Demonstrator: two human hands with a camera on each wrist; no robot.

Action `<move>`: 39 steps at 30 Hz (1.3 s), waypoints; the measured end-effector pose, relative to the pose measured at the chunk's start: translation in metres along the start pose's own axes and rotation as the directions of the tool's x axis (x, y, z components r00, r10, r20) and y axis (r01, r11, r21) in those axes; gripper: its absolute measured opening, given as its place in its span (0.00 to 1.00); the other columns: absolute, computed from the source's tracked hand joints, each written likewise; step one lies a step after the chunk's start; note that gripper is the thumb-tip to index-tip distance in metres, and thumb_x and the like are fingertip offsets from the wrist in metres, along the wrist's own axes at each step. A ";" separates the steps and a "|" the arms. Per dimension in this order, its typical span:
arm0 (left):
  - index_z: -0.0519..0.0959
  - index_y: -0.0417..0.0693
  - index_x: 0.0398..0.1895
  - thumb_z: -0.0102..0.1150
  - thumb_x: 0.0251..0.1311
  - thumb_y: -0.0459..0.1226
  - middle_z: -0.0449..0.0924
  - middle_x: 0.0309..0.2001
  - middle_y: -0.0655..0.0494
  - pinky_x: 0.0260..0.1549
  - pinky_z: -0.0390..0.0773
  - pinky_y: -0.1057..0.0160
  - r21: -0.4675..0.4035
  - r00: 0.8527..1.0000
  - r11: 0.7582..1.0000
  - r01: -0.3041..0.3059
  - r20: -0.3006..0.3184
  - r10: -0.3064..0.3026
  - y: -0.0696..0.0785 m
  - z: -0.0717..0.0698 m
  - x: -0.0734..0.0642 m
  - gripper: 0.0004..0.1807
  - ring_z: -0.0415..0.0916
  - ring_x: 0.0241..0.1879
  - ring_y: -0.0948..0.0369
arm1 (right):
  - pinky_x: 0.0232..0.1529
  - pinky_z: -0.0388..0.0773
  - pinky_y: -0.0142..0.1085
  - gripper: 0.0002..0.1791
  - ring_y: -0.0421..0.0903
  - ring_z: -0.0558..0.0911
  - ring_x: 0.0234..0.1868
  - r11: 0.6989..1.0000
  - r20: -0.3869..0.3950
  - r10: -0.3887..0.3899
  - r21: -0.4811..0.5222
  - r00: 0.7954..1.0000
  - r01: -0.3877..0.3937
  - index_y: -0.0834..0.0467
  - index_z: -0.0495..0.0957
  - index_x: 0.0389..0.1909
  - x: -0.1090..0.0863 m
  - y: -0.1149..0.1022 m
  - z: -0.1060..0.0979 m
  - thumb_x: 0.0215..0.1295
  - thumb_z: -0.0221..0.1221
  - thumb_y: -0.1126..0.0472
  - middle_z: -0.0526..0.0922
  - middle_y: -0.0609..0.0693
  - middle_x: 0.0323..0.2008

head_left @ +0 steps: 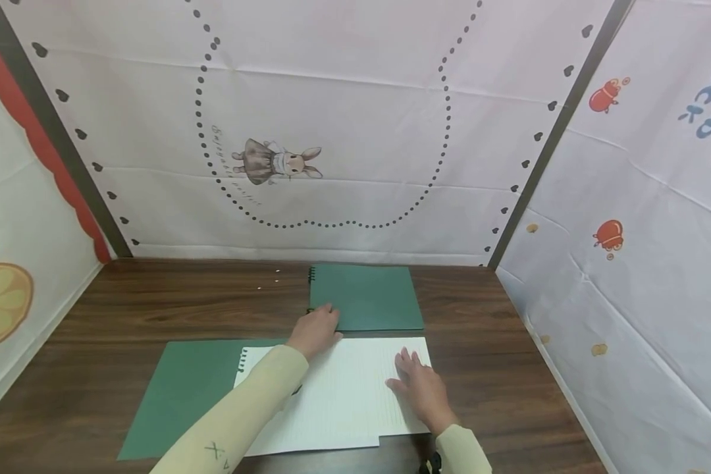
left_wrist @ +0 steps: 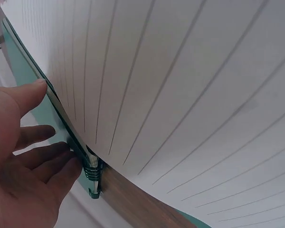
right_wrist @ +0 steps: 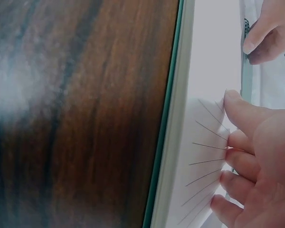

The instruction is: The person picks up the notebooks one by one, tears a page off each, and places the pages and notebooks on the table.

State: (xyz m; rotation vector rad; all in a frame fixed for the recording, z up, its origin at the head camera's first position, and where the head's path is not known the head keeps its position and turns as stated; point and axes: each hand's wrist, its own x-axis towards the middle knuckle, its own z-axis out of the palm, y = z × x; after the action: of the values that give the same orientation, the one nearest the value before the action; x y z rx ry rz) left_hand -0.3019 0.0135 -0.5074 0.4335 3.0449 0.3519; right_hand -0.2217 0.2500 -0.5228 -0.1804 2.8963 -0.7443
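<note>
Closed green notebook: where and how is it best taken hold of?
Probably by its right edge, pinched from the right: the closed green notebook lies flat, its rings line the left edge, the left hand is at the near-left corner, and the open notebook lies just off the near edge.

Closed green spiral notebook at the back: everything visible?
The dark green rectangular spiral notebook has a plain-looking cover, card or plastic unclear, and dark ring binding along its left edge. It lies closed and flat on the dark brown wood-grain table, just beyond the white lined pages. The left grip touches its near left corner, thumb at the near edge.
</note>
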 end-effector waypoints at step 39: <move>0.80 0.35 0.51 0.55 0.63 0.27 0.84 0.44 0.42 0.40 0.84 0.57 0.167 0.983 0.971 -0.168 -0.048 0.179 -0.007 -0.003 0.002 0.13 0.84 0.41 0.51 | 0.65 0.64 0.60 0.31 0.63 0.66 0.70 0.999 -0.020 -0.045 -0.026 0.999 0.044 0.61 0.71 0.65 0.000 0.001 0.001 0.63 0.62 0.51 0.67 0.62 0.69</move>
State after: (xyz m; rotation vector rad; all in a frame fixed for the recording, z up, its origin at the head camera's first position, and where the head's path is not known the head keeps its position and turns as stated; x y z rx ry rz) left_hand -0.3055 0.0073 -0.5064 0.7147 3.1170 0.1256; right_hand -0.2214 0.2506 -0.5238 -0.2421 2.9313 -0.7205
